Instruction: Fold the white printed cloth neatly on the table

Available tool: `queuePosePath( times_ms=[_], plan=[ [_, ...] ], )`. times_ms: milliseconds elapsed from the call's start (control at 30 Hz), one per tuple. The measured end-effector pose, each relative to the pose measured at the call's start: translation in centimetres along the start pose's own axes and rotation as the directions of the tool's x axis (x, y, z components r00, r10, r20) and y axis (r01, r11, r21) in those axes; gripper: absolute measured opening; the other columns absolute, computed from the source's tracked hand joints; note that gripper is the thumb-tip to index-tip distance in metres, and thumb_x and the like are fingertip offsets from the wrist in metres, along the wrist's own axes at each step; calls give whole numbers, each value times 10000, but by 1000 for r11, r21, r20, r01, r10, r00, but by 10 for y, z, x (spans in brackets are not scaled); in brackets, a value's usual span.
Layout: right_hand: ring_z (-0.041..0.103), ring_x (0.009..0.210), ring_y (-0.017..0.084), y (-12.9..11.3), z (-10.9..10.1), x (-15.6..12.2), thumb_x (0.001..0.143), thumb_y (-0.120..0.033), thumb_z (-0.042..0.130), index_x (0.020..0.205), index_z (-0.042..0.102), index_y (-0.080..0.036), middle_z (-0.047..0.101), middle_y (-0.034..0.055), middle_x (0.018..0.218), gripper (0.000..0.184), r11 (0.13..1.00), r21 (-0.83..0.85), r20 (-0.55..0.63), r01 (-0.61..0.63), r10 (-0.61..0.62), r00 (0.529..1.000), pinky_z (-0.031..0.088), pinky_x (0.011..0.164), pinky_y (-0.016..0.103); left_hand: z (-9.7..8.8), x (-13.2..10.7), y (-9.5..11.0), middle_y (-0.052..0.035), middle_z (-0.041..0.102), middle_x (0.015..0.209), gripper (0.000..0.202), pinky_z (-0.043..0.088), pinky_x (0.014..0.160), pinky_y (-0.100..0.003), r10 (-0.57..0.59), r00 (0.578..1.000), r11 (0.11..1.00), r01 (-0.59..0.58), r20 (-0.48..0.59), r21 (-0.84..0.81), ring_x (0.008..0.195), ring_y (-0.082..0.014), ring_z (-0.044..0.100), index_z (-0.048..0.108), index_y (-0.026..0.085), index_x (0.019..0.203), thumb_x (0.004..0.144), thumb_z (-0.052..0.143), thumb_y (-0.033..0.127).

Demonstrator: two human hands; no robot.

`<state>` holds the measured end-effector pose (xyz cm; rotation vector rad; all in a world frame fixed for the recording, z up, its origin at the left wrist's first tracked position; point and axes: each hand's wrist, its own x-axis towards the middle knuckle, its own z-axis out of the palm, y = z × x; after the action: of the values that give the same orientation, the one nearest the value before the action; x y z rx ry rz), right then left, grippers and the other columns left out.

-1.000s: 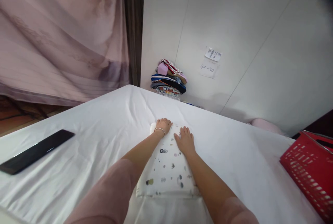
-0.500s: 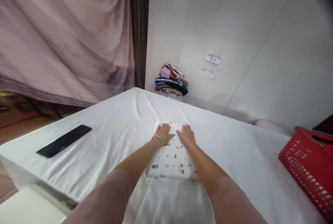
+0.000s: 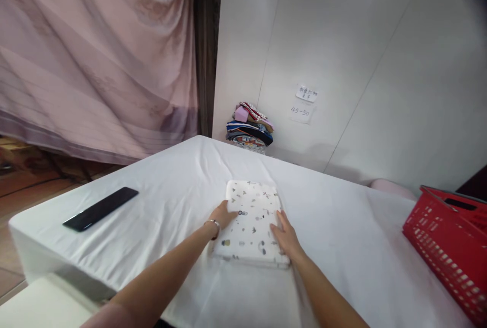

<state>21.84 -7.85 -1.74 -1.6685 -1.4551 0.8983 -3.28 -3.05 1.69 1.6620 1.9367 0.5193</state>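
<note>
A folded white cloth (image 3: 253,231) with small grey and green prints lies as a flat rectangle in front of me, its kind not plain. My left hand (image 3: 223,215), a bracelet at its wrist, is at the cloth's left edge. Its thumb reaches onto the top, while the other fingers are partly hidden along the side. Against the right edge rests my right hand (image 3: 287,236), fingers stretched out and apart, thumb over the cloth. Neither hand is closed round it.
A white sheet covers the table (image 3: 167,216). To the left lies a black flat device (image 3: 101,208); a red plastic basket (image 3: 449,247) stands at the right. Folded clothes (image 3: 250,127) are stacked beyond the far edge, by the wall with paper notes (image 3: 302,112). A pink curtain (image 3: 114,54) hangs at left.
Both hands have slid from the cloth's far top surface back towards me and outward, onto its left and right edges. The cloth keeps its folded shape.
</note>
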Motion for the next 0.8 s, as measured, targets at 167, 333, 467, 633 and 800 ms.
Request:
queuePosePath(
  times_ms=[167, 333, 467, 633, 800],
  plan=[
    [217, 1325, 194, -7, 24, -53, 767, -328, 516, 1351, 351, -214, 236, 23, 1449, 617, 991, 100, 114, 91, -102, 988, 204, 1082, 359, -47, 44, 17, -61, 596, 1166, 594, 409, 874, -297, 166, 986, 971, -164, 2, 173, 1058, -226, 553, 408, 259, 1272, 712, 581, 357],
    [231, 1322, 188, -20, 18, -68, 782, -330, 506, 1349, 335, -292, 250, -30, 1443, 594, 969, 19, 208, 246, -245, 947, 275, 1054, 381, -70, 65, 3, -133, 553, 1206, 573, 420, 862, -363, 85, 996, 968, -78, -17, 237, 1097, -301, 519, 486, 189, 1207, 684, 590, 398],
    [300, 1292, 194, -33, -10, -15, 795, -322, 463, 1307, 419, -217, 345, 28, 1403, 525, 941, -189, 92, 281, -268, 959, 269, 1053, 359, -57, 43, -20, -137, 440, 1321, 545, 385, 915, -409, 65, 994, 962, -40, -86, 269, 1184, -309, 433, 464, 169, 1223, 751, 488, 440],
    [350, 1259, 154, -53, -17, 66, 822, -300, 406, 1286, 438, -172, 412, 35, 1361, 482, 859, -467, 36, 210, -219, 975, 259, 1038, 260, -43, 13, -51, -125, 387, 1366, 614, 359, 957, -377, 28, 967, 974, 31, -255, 226, 1222, -270, 391, 380, 151, 1288, 779, 416, 491],
    [432, 1197, 194, -62, -4, 116, 818, -318, 435, 1310, 404, -143, 459, 85, 1321, 523, 814, -563, 114, 143, -95, 989, 312, 983, 278, -50, 5, -58, -153, 516, 1246, 593, 387, 921, -373, -145, 969, 983, 164, -199, 85, 1150, -292, 470, 473, 127, 1203, 735, 493, 491]
  ],
)
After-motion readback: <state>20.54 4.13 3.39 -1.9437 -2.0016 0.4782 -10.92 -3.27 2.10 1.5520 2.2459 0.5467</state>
